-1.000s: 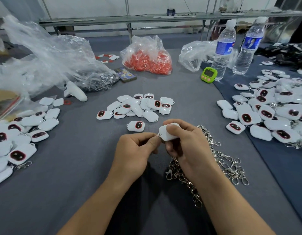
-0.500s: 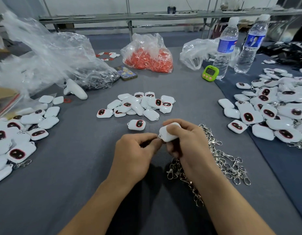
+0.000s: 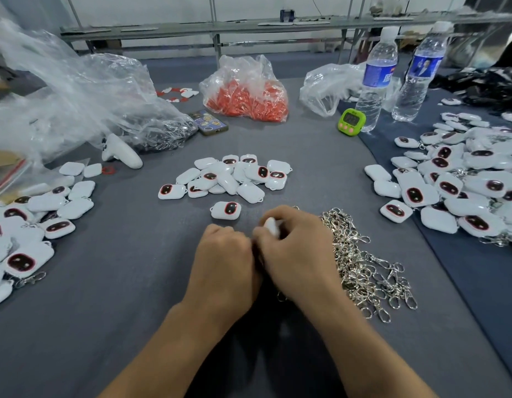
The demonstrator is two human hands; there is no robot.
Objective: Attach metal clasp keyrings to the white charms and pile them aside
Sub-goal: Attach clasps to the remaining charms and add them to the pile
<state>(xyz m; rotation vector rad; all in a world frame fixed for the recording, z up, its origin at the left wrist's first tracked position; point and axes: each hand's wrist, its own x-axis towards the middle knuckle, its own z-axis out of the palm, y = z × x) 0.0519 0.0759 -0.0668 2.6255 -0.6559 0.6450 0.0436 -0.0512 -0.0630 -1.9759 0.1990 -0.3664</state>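
Fingers (image 3: 279, 215) of the right hand (image 3: 297, 251) are curled tight over one white charm (image 3: 272, 227). Only a blurred sliver of it shows between them. The left hand (image 3: 224, 254) is curled too, knuckles against the right. What it pinches is hidden, so I cannot tell whether it has a clasp or only works at the charm's loop.

Change over the last second: the charm was held up in plain sight, with left thumb and forefinger at its loop. Now both hands have closed in and dropped toward the desk (image 3: 105, 297), and the right one is blurred by motion. This reads as the clasp being worked onto the loop, or a fresh one being fetched, since the hands sit at the edge of the keyring heap (image 3: 364, 265). Attachment is not confirmed.

Outward:
- A single charm (image 3: 226, 210) lies face up just beyond the hands.
- Behind it is the middle cluster (image 3: 234, 176). No clasps are seen on these, so it is likely stock yet to do.
- The left pile (image 3: 33, 222) and right pile (image 3: 464, 188) show clasps here and there, so I judge them finished.
- Farther off are a bag of orange parts (image 3: 246, 93), a green timer (image 3: 351, 122) and water bottles (image 3: 376, 81).
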